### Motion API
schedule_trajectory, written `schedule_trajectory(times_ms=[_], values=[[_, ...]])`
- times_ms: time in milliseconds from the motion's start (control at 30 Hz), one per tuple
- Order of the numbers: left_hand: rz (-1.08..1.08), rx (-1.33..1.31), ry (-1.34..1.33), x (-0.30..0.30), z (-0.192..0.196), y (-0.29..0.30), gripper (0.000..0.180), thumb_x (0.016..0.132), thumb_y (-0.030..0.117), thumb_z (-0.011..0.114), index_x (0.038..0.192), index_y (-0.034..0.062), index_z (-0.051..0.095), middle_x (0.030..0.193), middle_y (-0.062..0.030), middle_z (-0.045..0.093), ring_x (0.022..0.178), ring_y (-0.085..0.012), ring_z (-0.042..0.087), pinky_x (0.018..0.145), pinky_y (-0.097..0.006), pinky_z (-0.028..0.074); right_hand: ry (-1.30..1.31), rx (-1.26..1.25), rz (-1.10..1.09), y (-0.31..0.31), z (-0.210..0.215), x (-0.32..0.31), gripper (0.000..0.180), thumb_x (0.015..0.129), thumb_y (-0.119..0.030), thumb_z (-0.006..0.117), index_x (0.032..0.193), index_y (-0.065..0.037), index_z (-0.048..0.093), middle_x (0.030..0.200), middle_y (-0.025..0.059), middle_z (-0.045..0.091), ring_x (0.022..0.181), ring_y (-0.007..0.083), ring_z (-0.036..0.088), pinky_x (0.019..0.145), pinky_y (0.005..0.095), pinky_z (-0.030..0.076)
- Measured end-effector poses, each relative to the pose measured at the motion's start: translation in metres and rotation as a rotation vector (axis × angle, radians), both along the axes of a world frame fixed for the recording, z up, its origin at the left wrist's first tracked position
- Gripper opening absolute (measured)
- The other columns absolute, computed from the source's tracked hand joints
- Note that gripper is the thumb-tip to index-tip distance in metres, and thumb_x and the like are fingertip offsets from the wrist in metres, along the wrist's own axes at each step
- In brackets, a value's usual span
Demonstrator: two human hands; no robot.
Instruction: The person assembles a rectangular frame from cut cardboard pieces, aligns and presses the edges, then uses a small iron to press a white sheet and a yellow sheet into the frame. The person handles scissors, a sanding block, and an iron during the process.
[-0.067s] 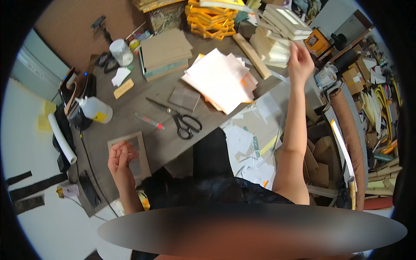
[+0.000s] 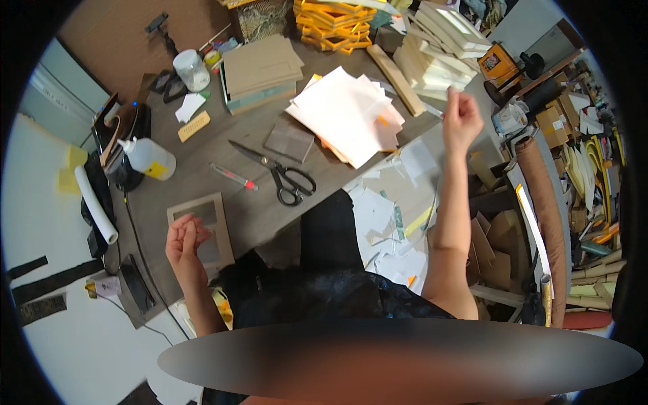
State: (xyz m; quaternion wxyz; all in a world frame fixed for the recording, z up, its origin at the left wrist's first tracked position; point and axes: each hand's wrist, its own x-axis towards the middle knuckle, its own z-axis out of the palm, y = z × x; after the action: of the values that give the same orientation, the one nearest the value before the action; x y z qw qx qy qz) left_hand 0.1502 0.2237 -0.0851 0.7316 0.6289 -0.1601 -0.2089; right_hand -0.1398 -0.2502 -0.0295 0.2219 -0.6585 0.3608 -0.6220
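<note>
Messy worktop (image 2: 253, 209). I'm seeing left hand (image 2: 185, 243) half-curled over near-edge frame (image 2: 225, 233), right hand (image 2: 463, 125) pinched by right edge; grips unclear.

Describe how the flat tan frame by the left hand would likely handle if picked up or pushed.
The frame looks narrow-bordered, so it is probably light for its size. Its edges run straight, suggesting it is fairly stiff. Lying flat on the table, it would likely slide rather than tip or roll.
</note>
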Motion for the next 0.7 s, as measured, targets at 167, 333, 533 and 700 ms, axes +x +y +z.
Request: schedule_trajectory(times_ms=[167,333,533,700], values=[[0.046,0.074,-0.010,-0.004,-0.016,0.028,0.022,0.106,0.013,0.062,0.124,0.0026,0.065,0.109,-0.0070,0.072,0.089,-0.0116,0.067,0.083,-0.030,0.056,0.380,-0.148,0.154,0.087,-0.080,0.012,0.007,0.089,-0.009,0.076,0.091,-0.003,0.080,0.125,0.0128,0.073,0.107,0.0253,0.071,0.087,0.0365,0.058],[0.101,0.105,-0.113,-0.005,-0.032,0.047,0.024,0.105,0.013,0.063,0.126,0.0012,0.065,0.115,-0.0090,0.071,0.098,-0.0158,0.068,0.086,-0.031,0.058,0.167,0.181,0.197,0.138,-0.119,0.043,0.016,0.099,-0.017,0.073,0.102,-0.002,0.076,0.063,0.0027,0.066,0.056,0.0047,0.056,0.054,0.0242,0.044],[0.281,0.147,-0.221,-0.002,-0.054,0.084,0.022,0.105,0.013,0.064,0.124,0.0022,0.067,0.114,-0.0083,0.072,0.100,-0.0152,0.068,0.087,-0.031,0.058,0.411,-0.173,0.291,0.199,-0.087,0.068,0.006,0.089,-0.009,0.076,0.093,-0.004,0.078,0.114,0.0158,0.073,0.104,0.0321,0.069,0.092,0.0408,0.054],[0.304,0.204,-0.267,-0.006,-0.070,0.096,0.018,0.104,0.010,0.065,0.118,-0.0007,0.068,0.102,-0.0061,0.073,0.094,-0.0127,0.068,0.087,-0.028,0.057,0.503,0.785,1.316,0.268,-0.117,0.035,0.021,0.089,-0.007,0.078,0.108,-0.003,0.073,0.111,0.0097,0.075,0.101,0.0194,0.070,0.085,0.0346,0.056]])
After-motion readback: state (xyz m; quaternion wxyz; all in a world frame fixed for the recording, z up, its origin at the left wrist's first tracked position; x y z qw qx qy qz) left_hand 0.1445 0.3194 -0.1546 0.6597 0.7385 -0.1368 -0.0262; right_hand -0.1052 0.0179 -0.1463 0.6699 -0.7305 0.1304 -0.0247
